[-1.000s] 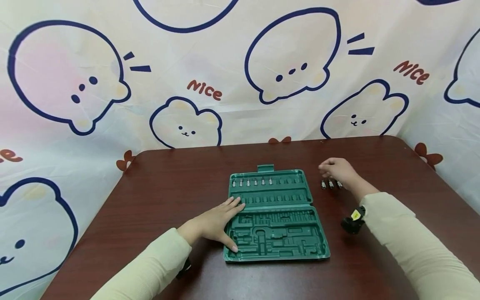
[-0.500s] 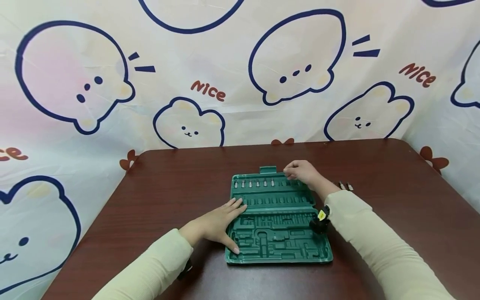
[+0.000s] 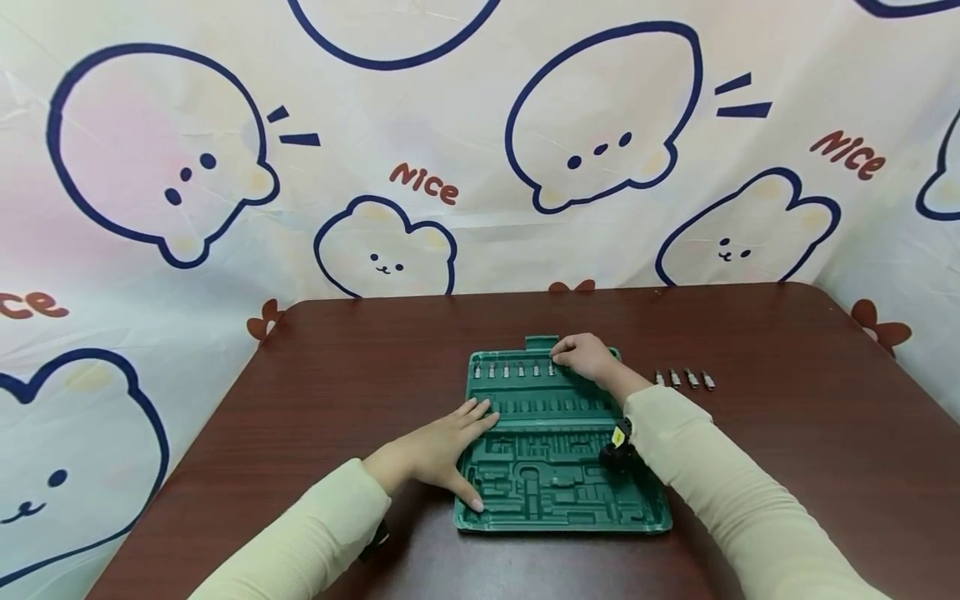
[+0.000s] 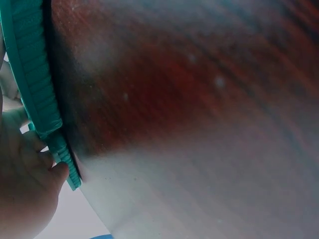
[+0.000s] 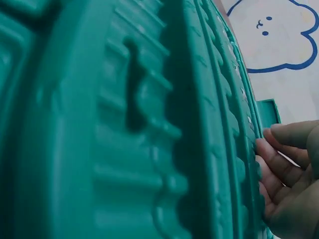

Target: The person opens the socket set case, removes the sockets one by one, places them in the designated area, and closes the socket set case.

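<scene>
A green plastic tool case (image 3: 570, 523) lies unfolded on the table, its moulded slots facing up. Several small metal bits (image 3: 506, 372) stand in a row at the left of its top edge. My left hand (image 3: 442, 446) rests spread over the case's left side, fingers on the inside. My right hand (image 3: 587, 358) is at the top row, just right of the last standing bit, thumb and forefinger pinched together on a small bit that the fingers mostly hide. In the right wrist view, the fingertips (image 5: 266, 142) are right at the row's slots, near the case's latch tab (image 5: 268, 112).
Several loose metal bits (image 3: 692, 380) lie in a row on the brown table (image 3: 360, 367), right of the case and beside the right forearm. A patterned cloth (image 3: 480, 225) hangs behind the table's far edge. A black wrist camera (image 3: 617, 450) hangs over the case's right part.
My right hand has moved left from the loose bits to the case's top row, stopping beside the standing bits. My left hand stays on the case. The head view has shifted slightly.
</scene>
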`<control>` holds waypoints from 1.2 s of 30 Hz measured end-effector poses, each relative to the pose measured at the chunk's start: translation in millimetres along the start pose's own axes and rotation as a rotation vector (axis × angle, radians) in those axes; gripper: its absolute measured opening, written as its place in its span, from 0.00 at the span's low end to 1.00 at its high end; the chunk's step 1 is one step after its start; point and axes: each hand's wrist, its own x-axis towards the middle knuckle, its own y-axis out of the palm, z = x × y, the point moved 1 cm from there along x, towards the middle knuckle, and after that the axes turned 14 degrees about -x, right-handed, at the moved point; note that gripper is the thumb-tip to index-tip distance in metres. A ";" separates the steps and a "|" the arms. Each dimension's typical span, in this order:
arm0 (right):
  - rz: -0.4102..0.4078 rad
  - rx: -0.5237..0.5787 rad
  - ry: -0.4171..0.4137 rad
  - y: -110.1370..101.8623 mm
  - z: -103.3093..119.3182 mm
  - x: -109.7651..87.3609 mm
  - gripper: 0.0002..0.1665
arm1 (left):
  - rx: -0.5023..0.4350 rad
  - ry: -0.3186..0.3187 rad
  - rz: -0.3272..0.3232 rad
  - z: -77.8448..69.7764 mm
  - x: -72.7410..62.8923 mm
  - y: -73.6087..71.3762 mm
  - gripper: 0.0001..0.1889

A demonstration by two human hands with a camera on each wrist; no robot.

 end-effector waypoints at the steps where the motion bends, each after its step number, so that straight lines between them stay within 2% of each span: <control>1: 0.000 -0.022 -0.005 1.1 -0.2 0.8 0.13 | -0.001 0.000 0.000 -0.2 -0.1 0.1 0.58; 6: -0.008 -0.138 -0.015 4.8 4.3 1.1 0.13 | 0.002 0.002 -0.002 0.1 -0.2 -0.1 0.58; 7: -0.002 -0.153 0.010 5.2 7.3 -0.3 0.14 | 0.004 0.002 -0.002 0.2 -0.3 0.1 0.58; 13: -0.007 -0.180 0.019 6.3 15.4 -4.0 0.13 | 0.008 0.000 -0.001 -0.4 -1.0 1.4 0.58; 16: 0.002 -0.149 0.048 5.2 18.3 -3.5 0.14 | 0.007 0.000 0.000 -0.9 -1.0 1.4 0.58; 22: 0.015 0.016 0.130 2.3 21.8 0.2 0.16 | -0.003 -0.011 -0.002 -2.5 -0.8 -0.9 0.58; 26: 0.010 0.031 0.167 4.1 21.7 1.4 0.16 | -0.011 -0.015 0.000 -3.6 -1.2 -1.8 0.57; 36: -0.107 0.074 0.212 10.0 22.0 0.1 0.13 | 0.006 -0.006 -0.010 -2.3 -0.5 -0.2 0.58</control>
